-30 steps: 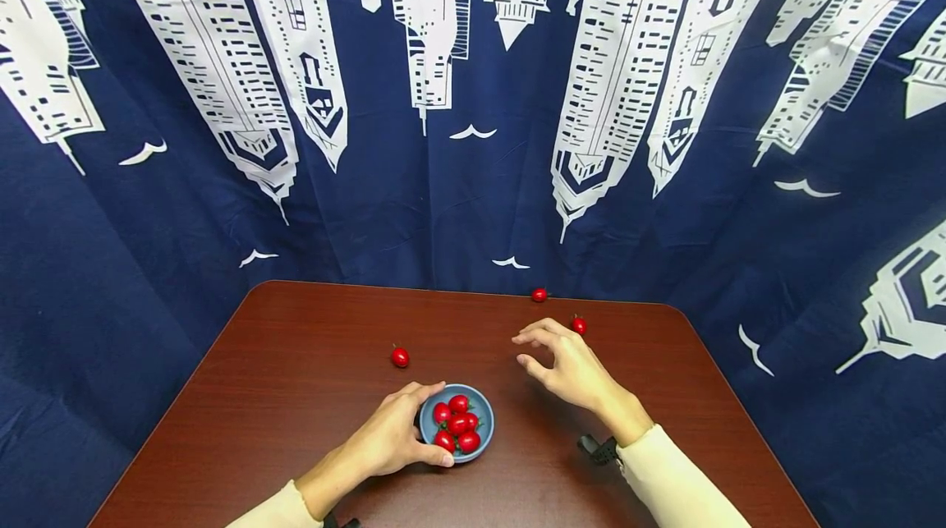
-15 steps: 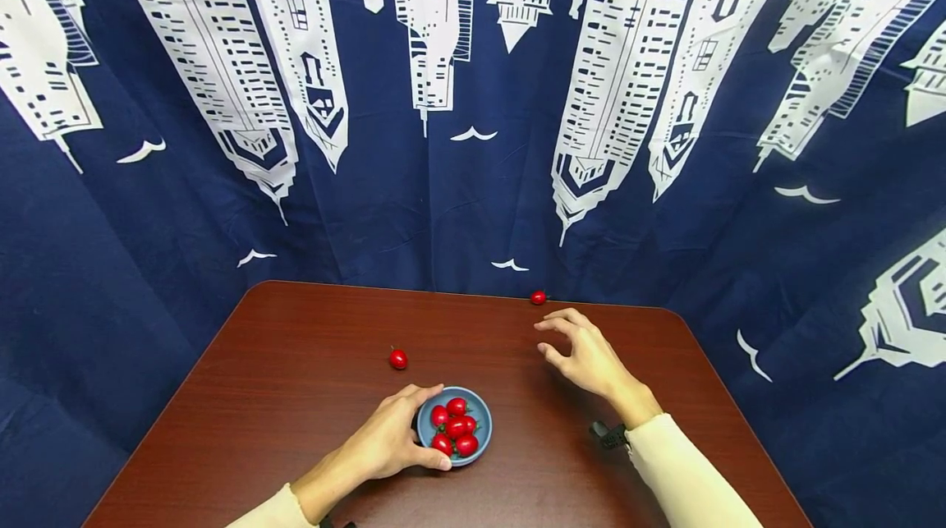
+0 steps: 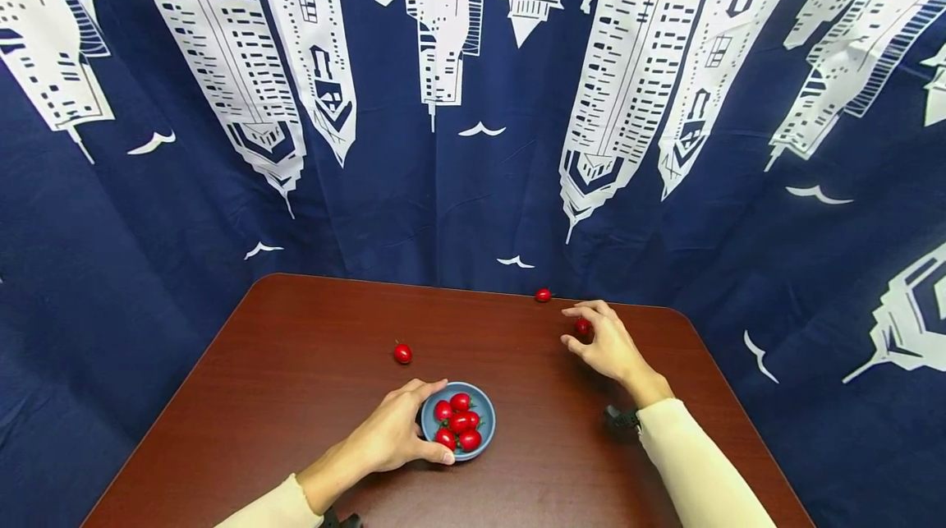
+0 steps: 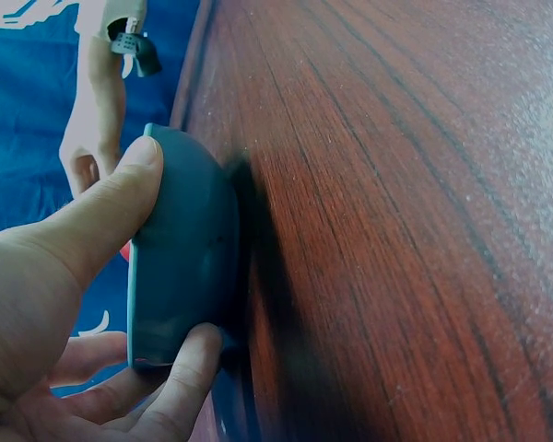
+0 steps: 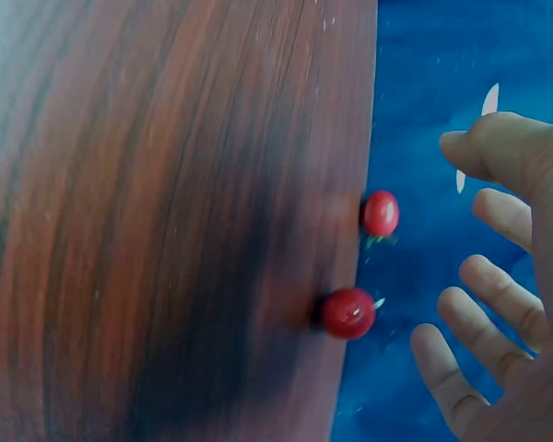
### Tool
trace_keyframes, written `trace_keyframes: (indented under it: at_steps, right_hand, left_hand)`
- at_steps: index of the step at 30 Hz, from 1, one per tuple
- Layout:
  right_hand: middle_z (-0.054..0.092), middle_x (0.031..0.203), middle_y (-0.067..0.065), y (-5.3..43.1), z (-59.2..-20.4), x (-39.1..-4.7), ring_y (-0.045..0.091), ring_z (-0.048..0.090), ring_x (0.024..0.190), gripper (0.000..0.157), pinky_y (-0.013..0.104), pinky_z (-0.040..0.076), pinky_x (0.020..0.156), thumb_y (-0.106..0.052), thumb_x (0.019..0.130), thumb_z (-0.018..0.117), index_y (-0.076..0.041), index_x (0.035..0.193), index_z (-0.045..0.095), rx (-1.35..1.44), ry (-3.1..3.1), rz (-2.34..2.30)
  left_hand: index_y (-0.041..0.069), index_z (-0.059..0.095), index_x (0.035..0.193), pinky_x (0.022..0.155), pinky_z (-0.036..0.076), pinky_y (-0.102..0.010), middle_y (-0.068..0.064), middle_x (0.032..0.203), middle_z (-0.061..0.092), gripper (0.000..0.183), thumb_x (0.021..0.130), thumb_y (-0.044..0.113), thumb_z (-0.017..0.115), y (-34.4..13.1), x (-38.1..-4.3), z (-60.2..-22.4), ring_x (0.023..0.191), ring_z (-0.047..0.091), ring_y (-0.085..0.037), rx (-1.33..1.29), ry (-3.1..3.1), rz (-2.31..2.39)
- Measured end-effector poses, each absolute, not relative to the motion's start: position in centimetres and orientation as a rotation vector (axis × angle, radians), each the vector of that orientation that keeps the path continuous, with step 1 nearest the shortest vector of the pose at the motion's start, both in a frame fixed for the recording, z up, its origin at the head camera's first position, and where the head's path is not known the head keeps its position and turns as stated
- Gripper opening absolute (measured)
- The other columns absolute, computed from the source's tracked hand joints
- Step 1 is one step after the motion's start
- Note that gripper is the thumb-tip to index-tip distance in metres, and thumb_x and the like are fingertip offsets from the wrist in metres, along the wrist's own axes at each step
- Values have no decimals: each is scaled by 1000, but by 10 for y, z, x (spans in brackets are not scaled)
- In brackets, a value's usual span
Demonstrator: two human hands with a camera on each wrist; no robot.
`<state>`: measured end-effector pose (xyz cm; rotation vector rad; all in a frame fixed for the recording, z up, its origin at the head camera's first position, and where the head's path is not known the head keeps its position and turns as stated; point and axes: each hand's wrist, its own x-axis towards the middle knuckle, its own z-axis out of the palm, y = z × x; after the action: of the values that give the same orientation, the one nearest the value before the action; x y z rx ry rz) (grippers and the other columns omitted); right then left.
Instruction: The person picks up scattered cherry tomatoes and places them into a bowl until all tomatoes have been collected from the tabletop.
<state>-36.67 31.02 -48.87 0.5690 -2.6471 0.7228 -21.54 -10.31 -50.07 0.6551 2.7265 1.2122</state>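
Observation:
My left hand (image 3: 395, 431) grips a small blue bowl (image 3: 484, 406) at its left side, thumb at the near rim. The left wrist view has the thumb and fingers curved around the bowl's wall (image 4: 189, 239). Several cherry tomatoes (image 3: 460, 422) lie inside. Over the table's far right my right hand (image 3: 615, 351) hovers with fingers spread and bent a little around one cherry tomato (image 3: 582, 326). In the right wrist view a gap shows between the fingertips and this tomato (image 5: 348, 314).
Another cherry tomato (image 3: 543, 295) lies at the far edge of the brown wooden table (image 3: 310, 397). One more cherry tomato (image 3: 402, 353) sits left of the bowl and behind it. A blue cloth (image 3: 384, 208) with white printed buildings hangs behind the table.
My right hand has moved to the right and away from me, and the tomato it hid half a second ago shows again between thumb and fingers. The left hand stays on the bowl.

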Motion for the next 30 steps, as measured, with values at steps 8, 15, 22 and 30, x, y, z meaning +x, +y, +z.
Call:
trace_keyframes:
  at_steps: [8, 15, 22, 30]
  right_hand:
    - [67, 151, 31, 329, -496, -382, 57, 61, 143, 66, 73, 49, 122, -19, 94, 95, -3, 154, 72, 447, -2716, 769]
    - [61, 156, 35, 334, -503, -391, 48, 73, 122, 77, 64, 61, 110, -25, 96, 96, -2, 163, 64, 347, -2802, 807]
    - [65, 148, 39, 333, -507, -393, 47, 72, 115, 78, 62, 59, 103, -31, 93, 97, 0, 158, 66, 280, -2802, 782]
    - [84, 118, 27, 336, -518, -403, 43, 76, 110, 54, 58, 63, 99, -26, 92, 96, 0, 137, 80, 345, -2750, 823]
  left_hand:
    - [-3, 59, 166, 85, 60, -22, -13, 141, 73, 109, 79, 37, 112, -104, -217, -502, 113, 64, -24, 661, 2695, 1249]
    - [-3, 61, 164, 95, 59, -28, -12, 142, 74, 109, 77, 38, 112, -104, -217, -501, 119, 64, -25, 673, 2743, 1211]
    - [-1, 62, 165, 103, 59, -36, -10, 142, 75, 109, 77, 39, 112, -104, -216, -500, 124, 63, -27, 659, 2760, 1179]
    - [-1, 61, 165, 97, 60, -29, -12, 143, 74, 108, 78, 39, 112, -104, -217, -499, 120, 64, -25, 659, 2739, 1197]
